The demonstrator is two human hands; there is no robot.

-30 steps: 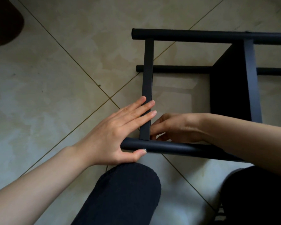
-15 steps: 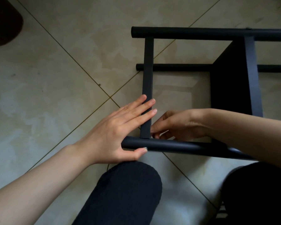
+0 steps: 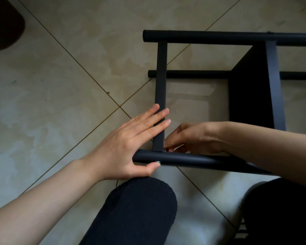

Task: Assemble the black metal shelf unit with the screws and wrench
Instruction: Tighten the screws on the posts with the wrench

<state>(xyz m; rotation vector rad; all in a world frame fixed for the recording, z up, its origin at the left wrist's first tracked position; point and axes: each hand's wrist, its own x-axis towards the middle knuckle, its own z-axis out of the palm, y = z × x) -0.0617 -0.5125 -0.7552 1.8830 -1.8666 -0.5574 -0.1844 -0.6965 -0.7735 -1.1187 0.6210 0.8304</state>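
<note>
A black metal shelf unit (image 3: 254,96) lies on its side on the tiled floor (image 3: 60,85), just beyond your knees, its round tubes running left to right and a flat crossbar (image 3: 160,85) linking the near tube (image 3: 193,159) to the far one (image 3: 219,37). Your left hand (image 3: 129,144) steadies the near-left corner: straight fingers lie flat against the crossbar while the thumb presses up against the near tube, where a small silvery piece (image 3: 158,162) shows at the thumb tip; what it is cannot be told. Your right hand (image 3: 193,138) reaches in from the right, inside the frame, its fingers curled and the tips bunched at the joint where crossbar meets tube. Whether they pinch a screw or tool there is hidden, so its grip cannot be told. A solid black panel (image 3: 249,89) stands inside the frame to the right. Your dark-trousered knee (image 3: 140,206) sits in the near centre, the other leg (image 3: 281,209) at near right. A dark rounded object (image 3: 5,27) rests on the floor at far left.
</note>
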